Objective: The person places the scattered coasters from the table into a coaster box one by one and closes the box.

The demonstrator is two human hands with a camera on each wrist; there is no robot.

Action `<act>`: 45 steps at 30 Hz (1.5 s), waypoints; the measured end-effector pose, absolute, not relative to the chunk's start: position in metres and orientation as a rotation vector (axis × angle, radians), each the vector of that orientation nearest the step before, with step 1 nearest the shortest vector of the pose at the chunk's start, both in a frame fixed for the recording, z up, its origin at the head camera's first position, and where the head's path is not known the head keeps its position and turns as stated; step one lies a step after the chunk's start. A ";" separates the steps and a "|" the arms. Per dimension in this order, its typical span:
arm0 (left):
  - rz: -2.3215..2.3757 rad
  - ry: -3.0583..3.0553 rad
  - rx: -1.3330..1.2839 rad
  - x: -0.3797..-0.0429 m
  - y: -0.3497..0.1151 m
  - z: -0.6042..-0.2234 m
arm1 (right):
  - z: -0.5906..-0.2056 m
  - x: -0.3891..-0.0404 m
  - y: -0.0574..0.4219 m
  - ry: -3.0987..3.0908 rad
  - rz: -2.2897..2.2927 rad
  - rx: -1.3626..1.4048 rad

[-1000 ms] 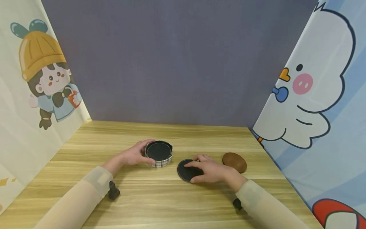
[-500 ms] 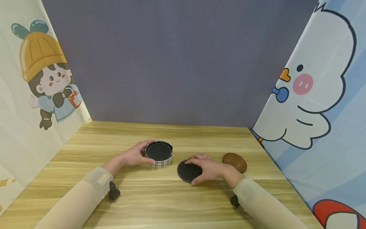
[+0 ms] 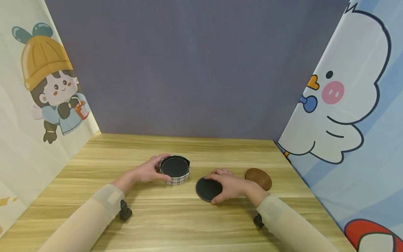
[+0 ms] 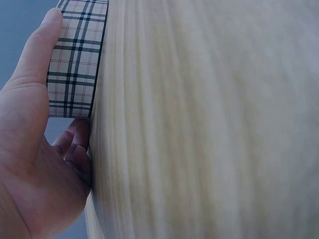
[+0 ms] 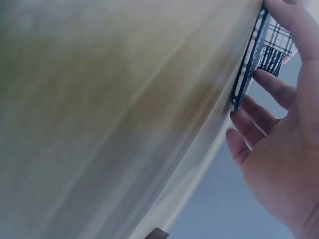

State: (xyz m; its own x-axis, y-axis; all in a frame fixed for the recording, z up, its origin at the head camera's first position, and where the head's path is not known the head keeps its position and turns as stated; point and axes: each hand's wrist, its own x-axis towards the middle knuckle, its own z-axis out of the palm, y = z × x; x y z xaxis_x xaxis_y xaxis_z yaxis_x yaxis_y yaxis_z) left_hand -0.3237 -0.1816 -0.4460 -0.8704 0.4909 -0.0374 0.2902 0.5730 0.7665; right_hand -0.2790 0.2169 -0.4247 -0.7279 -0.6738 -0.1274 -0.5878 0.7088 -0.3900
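My left hand point(image 3: 147, 172) holds a round plaid coaster holder point(image 3: 178, 181) from its left side, with the thumb along the front and fingers around the back. Inside it lies a black round coaster point(image 3: 174, 166); the holder's rim has a notch at the right. In the left wrist view the thumb presses the plaid wall point(image 4: 77, 59). To the right, my right hand point(image 3: 232, 187) grips another black coaster point(image 3: 207, 189) flat on the table, thumb at its near edge and fingers at its far edge. The right wrist view shows this coaster edge-on point(image 5: 245, 72), fingertips against it.
A smooth brown oval object point(image 3: 258, 179) lies on the wooden table point(image 3: 176, 224), just behind my right wrist. A dark grey panel point(image 3: 189, 70) stands along the back, and cartoon-printed panels point(image 3: 352, 105) flank both sides.
My right hand has drawn slightly back off the coaster's top, its thumb and fingers now at the edges. The coaster has shifted a touch rightward. My left hand stays still.
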 end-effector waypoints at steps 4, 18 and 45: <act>1.197 2.550 0.654 -0.323 -0.182 -0.446 | -0.424 -0.279 0.217 2.687 -0.493 -1.014; 1.202 2.557 0.654 -0.323 -0.182 -0.447 | -0.418 -0.278 0.214 2.832 -0.747 -1.088; 1.215 2.541 0.649 -0.324 -0.183 -0.447 | -0.416 -0.302 0.174 2.854 -0.798 -1.043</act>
